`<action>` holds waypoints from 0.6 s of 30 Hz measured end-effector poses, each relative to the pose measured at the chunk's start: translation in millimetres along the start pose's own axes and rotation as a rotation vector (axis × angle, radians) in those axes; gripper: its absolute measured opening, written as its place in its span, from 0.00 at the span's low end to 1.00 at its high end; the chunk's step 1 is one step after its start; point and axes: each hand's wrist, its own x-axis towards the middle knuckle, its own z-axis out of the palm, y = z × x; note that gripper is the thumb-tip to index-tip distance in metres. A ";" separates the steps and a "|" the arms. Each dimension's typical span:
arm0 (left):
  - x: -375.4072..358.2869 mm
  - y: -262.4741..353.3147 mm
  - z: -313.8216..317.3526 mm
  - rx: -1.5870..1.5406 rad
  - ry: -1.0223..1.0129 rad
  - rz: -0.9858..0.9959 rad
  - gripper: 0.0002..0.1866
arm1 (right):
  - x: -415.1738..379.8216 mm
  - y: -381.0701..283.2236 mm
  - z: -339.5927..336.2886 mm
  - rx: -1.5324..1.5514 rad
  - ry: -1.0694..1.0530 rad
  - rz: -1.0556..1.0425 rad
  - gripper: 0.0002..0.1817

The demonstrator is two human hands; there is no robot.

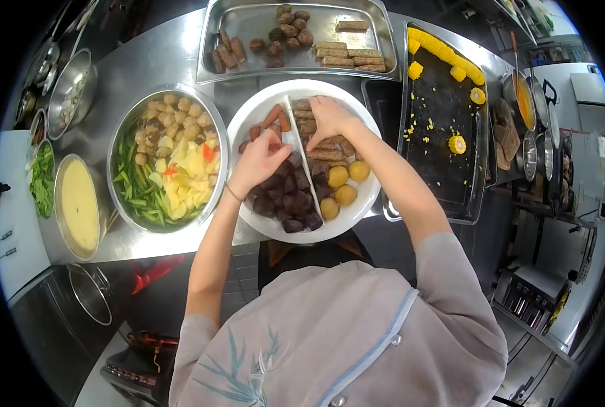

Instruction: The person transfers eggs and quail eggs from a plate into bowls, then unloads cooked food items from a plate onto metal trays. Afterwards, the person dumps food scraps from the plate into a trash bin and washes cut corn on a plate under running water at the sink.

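Observation:
A round white dish (236, 108) with a white divider (301, 152) stands in front of me. My left hand (262, 161) is in its left half with fingers drawn together, over short reddish sausages (272, 115) and dark brown chunks (289, 197). Whatever those fingers hold is hidden. In the right half, my right hand (329, 121) rests on brown textured rolls (326, 154), its thumb and fingers spread apart across them. Round yellow balls (345, 195) lie below the rolls, close to more dark chunks by the divider.
Left is a steel bowl (112, 183) of green strips, yellow slices and brown balls, near a pale yellow liquid in a bowl (79, 207). Behind the dish stands a steel tray (316, 34) of meatballs and rolls. A dark tray (441, 183) with corn lies right.

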 end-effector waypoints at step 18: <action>62.8 9.4 6.3 0.793 -0.133 0.100 0.53 | 16.7 9.6 -7.4 0.163 -0.286 -0.380 0.48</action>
